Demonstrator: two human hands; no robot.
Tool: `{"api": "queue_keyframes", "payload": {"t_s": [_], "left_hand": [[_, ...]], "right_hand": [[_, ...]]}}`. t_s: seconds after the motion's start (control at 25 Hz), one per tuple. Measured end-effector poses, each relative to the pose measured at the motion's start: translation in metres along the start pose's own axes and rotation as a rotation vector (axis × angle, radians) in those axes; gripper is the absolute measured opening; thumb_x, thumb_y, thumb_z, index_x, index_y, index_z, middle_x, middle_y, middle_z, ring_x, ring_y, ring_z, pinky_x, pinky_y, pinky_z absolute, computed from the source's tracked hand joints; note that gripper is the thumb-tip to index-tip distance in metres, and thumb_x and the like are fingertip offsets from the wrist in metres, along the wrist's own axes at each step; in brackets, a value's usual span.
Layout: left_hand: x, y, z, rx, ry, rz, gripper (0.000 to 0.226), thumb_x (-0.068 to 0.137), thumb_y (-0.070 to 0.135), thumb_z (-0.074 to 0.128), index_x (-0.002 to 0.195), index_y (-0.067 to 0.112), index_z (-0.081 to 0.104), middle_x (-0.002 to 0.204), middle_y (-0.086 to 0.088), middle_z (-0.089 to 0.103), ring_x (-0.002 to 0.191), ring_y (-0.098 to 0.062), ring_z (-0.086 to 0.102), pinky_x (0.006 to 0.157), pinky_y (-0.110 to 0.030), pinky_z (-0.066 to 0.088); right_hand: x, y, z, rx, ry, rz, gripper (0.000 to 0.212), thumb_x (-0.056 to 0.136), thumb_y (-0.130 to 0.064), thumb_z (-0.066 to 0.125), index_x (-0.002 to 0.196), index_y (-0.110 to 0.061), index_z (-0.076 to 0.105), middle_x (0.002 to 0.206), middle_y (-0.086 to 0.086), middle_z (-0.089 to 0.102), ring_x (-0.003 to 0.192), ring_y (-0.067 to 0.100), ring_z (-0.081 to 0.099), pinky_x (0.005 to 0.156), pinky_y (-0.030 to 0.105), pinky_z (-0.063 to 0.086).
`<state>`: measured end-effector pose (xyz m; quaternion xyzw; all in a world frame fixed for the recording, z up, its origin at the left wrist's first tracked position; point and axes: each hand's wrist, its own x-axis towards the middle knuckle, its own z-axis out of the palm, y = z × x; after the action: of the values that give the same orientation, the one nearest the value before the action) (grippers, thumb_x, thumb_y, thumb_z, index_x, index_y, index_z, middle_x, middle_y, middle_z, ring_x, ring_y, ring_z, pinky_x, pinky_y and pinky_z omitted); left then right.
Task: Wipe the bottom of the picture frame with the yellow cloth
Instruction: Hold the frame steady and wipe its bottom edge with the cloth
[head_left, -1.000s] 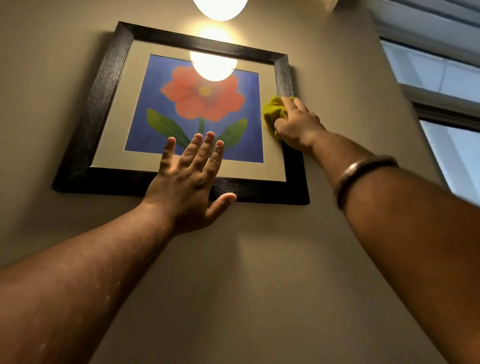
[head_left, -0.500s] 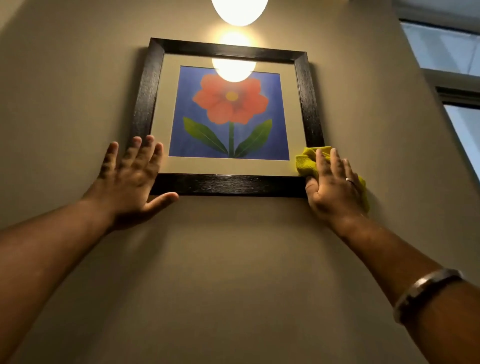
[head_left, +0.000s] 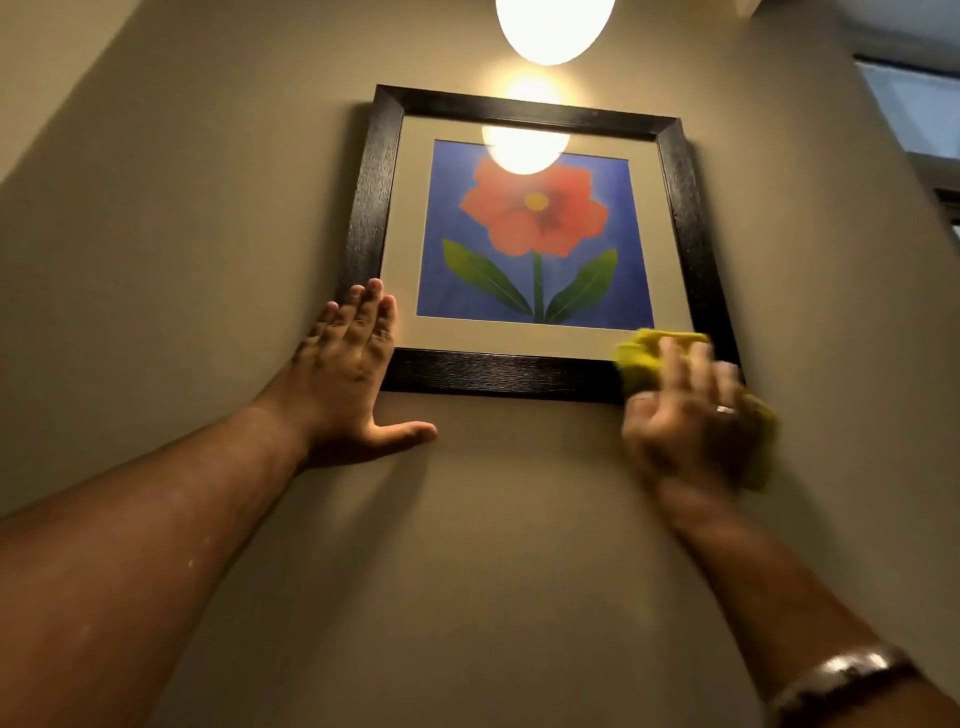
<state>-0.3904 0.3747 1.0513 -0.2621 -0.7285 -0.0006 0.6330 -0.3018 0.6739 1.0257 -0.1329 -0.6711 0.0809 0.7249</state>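
A black picture frame (head_left: 498, 374) with a red flower on blue hangs on the beige wall. My left hand (head_left: 353, 374) lies flat with fingers spread over the frame's lower left corner, thumb on the wall below. My right hand (head_left: 685, 421) presses the yellow cloth (head_left: 644, 358) against the frame's lower right corner. The cloth sticks out above my fingers and to the right of my palm. The hand is blurred. The frame's right end of the bottom bar is hidden under cloth and hand.
A glowing round lamp (head_left: 550, 26) hangs above the frame and reflects in the glass. A window (head_left: 914, 114) sits at the upper right. Bare wall (head_left: 519, 545) spreads below and to the left of the frame.
My right hand slid the cloth down the frame's right side to the lower right corner. My left hand moved from the picture's lower middle to the lower left corner.
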Motion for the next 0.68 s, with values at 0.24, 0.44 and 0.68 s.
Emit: {"api": "queue_keyframes", "payload": {"t_s": [0.24, 0.44, 0.68], "left_hand": [[0.001, -0.006, 0.005, -0.038, 0.065, 0.055, 0.135, 0.056, 0.097, 0.025, 0.150, 0.007, -0.013, 0.161, -0.016, -0.017, 0.149, -0.029, -0.016, 0.123, -0.044, -0.003], [0.000, -0.013, 0.003, -0.012, 0.037, 0.110, 0.142, 0.050, 0.102, 0.018, 0.150, 0.005, -0.010, 0.160, -0.016, -0.016, 0.148, -0.030, -0.016, 0.123, -0.045, -0.003], [0.000, -0.007, 0.004, -0.004, 0.032, 0.084, 0.141, 0.051, 0.102, 0.019, 0.150, 0.007, -0.012, 0.159, -0.015, -0.019, 0.147, -0.030, -0.019, 0.122, -0.044, -0.005]], "right_hand": [[-0.019, -0.106, 0.020, 0.113, -0.118, -0.387, 0.060, 0.079, -0.044, 0.037, 0.138, -0.034, 0.042, 0.153, 0.003, 0.038, 0.141, 0.028, 0.029, 0.117, 0.046, 0.011], [0.022, -0.028, -0.006, -0.072, -0.183, -0.426, 0.066, 0.079, -0.045, 0.036, 0.143, -0.031, 0.036, 0.154, 0.004, 0.037, 0.138, 0.030, 0.035, 0.114, 0.045, 0.028], [0.011, -0.037, -0.005, 0.063, -0.178, -0.190, 0.065, 0.081, -0.036, 0.041, 0.145, -0.029, 0.033, 0.158, 0.010, 0.025, 0.144, 0.034, 0.021, 0.120, 0.045, 0.009]]}}
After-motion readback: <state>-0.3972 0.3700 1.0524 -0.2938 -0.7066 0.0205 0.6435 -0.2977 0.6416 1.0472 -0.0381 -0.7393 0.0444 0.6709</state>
